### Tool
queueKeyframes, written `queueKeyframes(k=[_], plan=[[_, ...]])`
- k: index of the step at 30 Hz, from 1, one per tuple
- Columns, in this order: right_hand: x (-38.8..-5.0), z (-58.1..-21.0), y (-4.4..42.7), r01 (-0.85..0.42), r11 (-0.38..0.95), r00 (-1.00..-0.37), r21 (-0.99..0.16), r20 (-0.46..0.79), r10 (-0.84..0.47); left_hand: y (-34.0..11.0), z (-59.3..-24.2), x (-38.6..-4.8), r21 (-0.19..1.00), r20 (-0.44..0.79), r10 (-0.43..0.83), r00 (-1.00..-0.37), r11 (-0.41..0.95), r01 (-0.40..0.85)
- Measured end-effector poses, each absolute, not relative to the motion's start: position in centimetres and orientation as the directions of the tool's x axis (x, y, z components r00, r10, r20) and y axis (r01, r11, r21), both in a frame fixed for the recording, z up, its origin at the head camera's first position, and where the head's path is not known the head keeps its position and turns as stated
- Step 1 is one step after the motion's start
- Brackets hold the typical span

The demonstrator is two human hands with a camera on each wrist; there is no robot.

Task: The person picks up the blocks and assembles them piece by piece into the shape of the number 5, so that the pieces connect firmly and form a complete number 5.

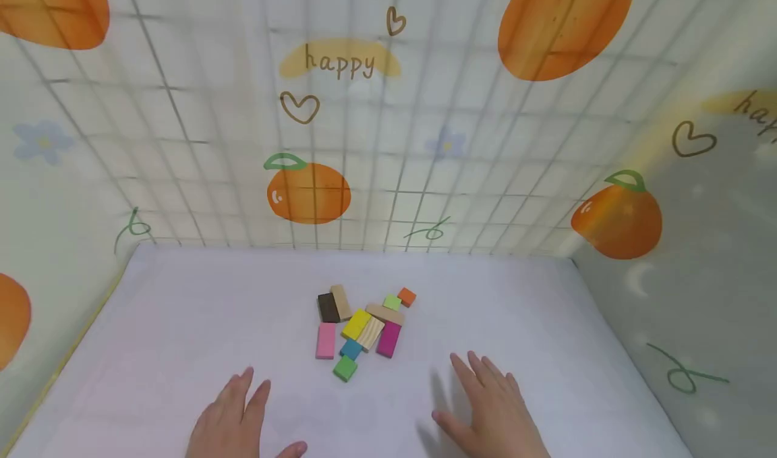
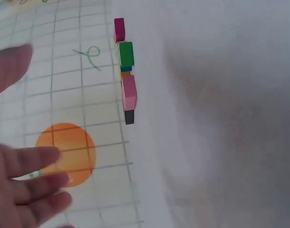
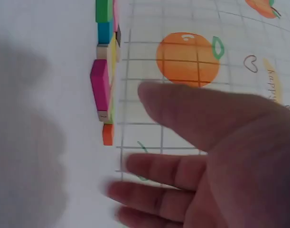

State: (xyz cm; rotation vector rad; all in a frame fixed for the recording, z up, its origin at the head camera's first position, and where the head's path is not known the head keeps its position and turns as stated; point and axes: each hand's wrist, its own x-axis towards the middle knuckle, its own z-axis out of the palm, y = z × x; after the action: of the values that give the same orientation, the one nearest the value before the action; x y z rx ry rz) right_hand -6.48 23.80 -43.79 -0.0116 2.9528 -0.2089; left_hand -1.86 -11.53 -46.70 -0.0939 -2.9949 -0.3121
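Hovering near the front of the work area, the left hand and right hand both have their fingers extended and slightly parted, thumbs held away, and neither grips anything. The right hand casts a shadow beside it, so it seems raised above the smooth pale lilac tabletop.

For any reach, the relation that counts is that the small blocks lie ahead of and between the two hands, touching neither. The pink rectangular block is nearer the left hand, ahead and to its right, its long axis running almost straight away from the person. The magenta rectangular block is nearer the right hand, ahead and to its left, its far end leaning rightward. The bright green cube sits closest to the person.

Beyond it come the blue block, the yellow rectangular block and the striped natural-wood block, bunched together. Farther out, the dark brown block lies beside an upper tan block; on the right, a crosswise tan block leads to the lime-green cube and orange cube.
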Motion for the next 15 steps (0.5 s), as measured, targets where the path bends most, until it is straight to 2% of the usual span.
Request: queueKeyframes(k=[1,5,9,15], plan=[[-6.6,-43.5,23.6,0.007,0.986,-0.981,-0.169,-0.190,-0.026,-11.5,-46.0,-1.9,0.230,0.110,0.039,-0.993,0.971,0.063],[-7.2,-42.9,22.6,0.031,0.967,-0.974,-0.253,-0.225,-0.027,-11.6,-44.3,-2.7,0.271,0.211,0.060,-0.976,0.956,0.117],[-8.6,-43.0,21.9,-0.016,0.962,-0.986,-0.271,-0.156,-0.061,-11.2,-43.9,-5.8,0.271,0.210,0.132,-0.969,0.944,0.187],[-13.5,-43.9,20.0,-0.231,0.957,-0.973,-0.175,0.019,-0.231,-7.9,-45.4,-13.2,0.257,-0.007,0.292,-0.956,0.925,0.281]])
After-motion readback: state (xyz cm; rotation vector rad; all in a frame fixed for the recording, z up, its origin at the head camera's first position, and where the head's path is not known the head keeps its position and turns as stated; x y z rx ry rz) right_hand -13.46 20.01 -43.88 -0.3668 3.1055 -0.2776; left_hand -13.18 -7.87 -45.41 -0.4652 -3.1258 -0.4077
